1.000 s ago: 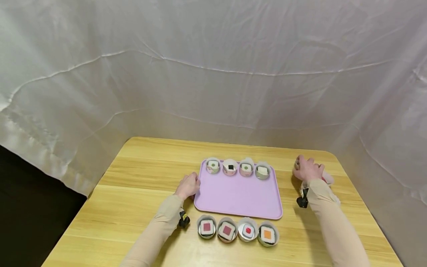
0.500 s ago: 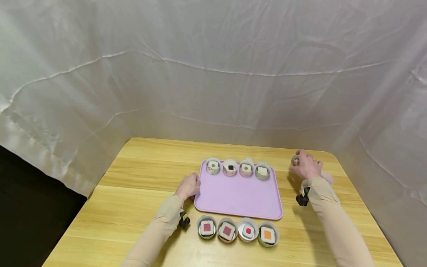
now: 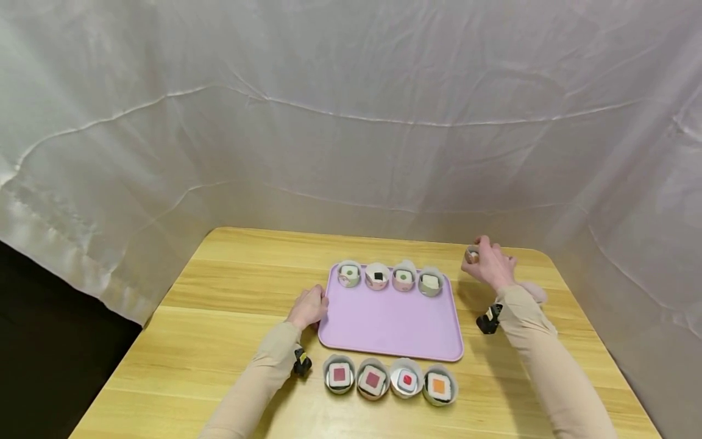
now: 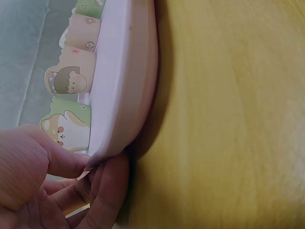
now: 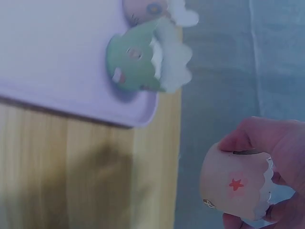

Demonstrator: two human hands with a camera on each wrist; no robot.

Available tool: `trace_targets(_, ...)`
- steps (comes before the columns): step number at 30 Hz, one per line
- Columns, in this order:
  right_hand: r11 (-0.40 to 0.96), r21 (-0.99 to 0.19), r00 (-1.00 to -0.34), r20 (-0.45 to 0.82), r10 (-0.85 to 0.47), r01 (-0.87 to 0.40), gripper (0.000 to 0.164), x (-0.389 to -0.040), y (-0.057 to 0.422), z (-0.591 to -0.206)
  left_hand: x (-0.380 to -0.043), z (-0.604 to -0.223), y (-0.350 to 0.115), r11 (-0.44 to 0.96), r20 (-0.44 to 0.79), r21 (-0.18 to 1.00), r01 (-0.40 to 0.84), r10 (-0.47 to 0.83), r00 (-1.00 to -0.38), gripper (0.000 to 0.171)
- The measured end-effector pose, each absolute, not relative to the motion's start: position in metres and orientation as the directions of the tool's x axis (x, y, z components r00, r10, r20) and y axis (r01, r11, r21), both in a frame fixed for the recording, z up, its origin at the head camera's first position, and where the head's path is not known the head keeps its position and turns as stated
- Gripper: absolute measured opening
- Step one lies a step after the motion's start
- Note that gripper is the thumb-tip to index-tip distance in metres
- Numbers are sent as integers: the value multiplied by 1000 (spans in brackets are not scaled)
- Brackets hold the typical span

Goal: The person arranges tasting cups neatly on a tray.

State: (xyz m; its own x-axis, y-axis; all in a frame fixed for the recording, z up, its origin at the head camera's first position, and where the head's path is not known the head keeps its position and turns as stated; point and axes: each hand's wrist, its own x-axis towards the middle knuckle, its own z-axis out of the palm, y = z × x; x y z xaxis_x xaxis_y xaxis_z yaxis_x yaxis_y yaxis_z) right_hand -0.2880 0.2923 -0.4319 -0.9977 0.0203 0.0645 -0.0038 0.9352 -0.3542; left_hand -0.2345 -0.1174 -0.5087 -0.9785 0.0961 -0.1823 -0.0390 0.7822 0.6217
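At the lilac tray's left edge, my left hand pinches the rim between thumb and fingers. My right hand grips a pink scalloped paper cup with a red star printed on it. That cup is held above the table, right of the tray; its contents are mostly hidden by the fingers. Along the tray's back edge stand several paper cups holding sushi-like pieces. The rightmost, a green cup, is nearest to the right hand. The leftmost green cup stands near my left thumb.
In front of the tray, several cups form a row on the wooden table, among them one with an orange-topped piece. A pale pink object lies partly behind the right wrist. A grey curtain hangs behind the table.
My right hand has moved left and back toward the tray, carrying the cup away from the pale pink object. My left hand and the tray stay in place.
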Motion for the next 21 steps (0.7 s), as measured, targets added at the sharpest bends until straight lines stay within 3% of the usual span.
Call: trace_targets(21, 922, -375, -995, 59, -84, -100, 68, -279, 222, -400, -238, -512, -118, 785, -167, 619, -26, 99, -981, 13)
